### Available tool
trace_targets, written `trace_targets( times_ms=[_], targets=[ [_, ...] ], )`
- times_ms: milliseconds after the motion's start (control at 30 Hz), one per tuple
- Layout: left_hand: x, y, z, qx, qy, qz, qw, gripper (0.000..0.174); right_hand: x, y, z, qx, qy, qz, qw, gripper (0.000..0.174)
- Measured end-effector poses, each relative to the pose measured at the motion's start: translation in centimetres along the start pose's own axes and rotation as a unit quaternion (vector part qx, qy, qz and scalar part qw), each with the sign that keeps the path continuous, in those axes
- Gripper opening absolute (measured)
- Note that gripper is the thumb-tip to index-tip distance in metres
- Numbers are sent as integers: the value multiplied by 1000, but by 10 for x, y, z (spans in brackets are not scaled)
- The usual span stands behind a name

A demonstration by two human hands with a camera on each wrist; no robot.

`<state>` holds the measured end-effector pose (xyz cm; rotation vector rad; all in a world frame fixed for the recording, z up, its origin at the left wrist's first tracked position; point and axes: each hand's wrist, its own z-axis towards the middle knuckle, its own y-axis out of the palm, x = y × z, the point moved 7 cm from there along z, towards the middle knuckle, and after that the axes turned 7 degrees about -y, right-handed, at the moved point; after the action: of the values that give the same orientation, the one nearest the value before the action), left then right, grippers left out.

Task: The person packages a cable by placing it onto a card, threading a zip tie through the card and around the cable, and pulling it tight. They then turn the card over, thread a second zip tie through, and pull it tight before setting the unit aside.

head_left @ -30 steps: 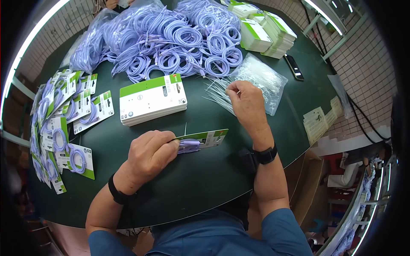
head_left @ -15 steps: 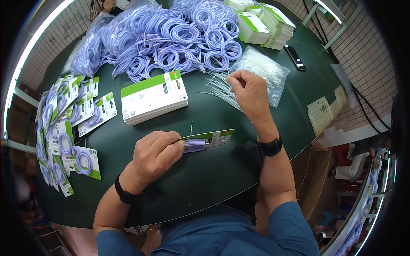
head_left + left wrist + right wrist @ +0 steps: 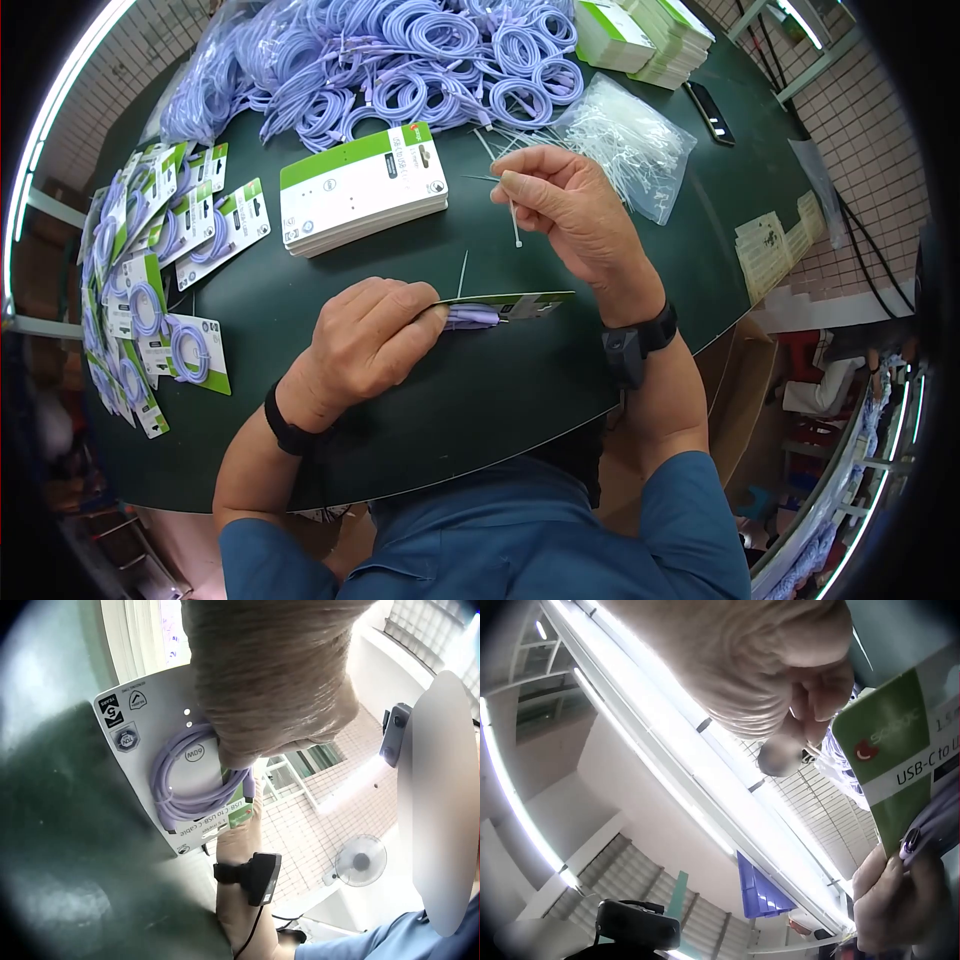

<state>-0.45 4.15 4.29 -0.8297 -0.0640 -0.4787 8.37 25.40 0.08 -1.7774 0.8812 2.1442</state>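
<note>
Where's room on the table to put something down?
There's bare table between the left hand and the carded cables, between the held card and the near edge, and between the bag and the papers. The far side is crowded with purple cables, the left with carded ones.

Table (image 3: pixel 520 400): dark green
Left side: carded cables (image 3: pixel 145 290) — heaped
Middle: card stack (image 3: pixel 365 190)
Far side: purple cable coils (image 3: pixel 400 60)
Right: bag of zip ties (image 3: pixel 635 140) — phone (image 3: pixel 709 112) beside

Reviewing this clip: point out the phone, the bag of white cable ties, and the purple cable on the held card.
Phone (image 3: pixel 709 113): head view, middle of its dark face.
Bag of white cable ties (image 3: pixel 650 150): head view, middle of the clear bag.
Purple cable (image 3: pixel 160 781): left wrist view, side of the coil.
</note>
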Motion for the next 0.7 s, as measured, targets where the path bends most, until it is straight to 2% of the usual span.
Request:
trace_targets(
  times_ms=[300,400,567,667,700],
  targets=[
    [1,-2,1,5,1,0,1000,25,-9,16,-3,-20,-28,-69,997,19],
    [2,-3,2,10,6,3,1000,25,-8,13,-2,-33,-51,-137,989,16],
    [3,-5,2,14,7,1,1000,24,-10,12,0,-40,-85,-126,988,16],
    [2,-5,3,14,8,0,1000,23,-5,13,-2,-7,-14,-100,995,18],
    [3,-5,3,15,10,-2,1000,23,-3,13,-2,-7,-13,-99,995,18]
  ],
)
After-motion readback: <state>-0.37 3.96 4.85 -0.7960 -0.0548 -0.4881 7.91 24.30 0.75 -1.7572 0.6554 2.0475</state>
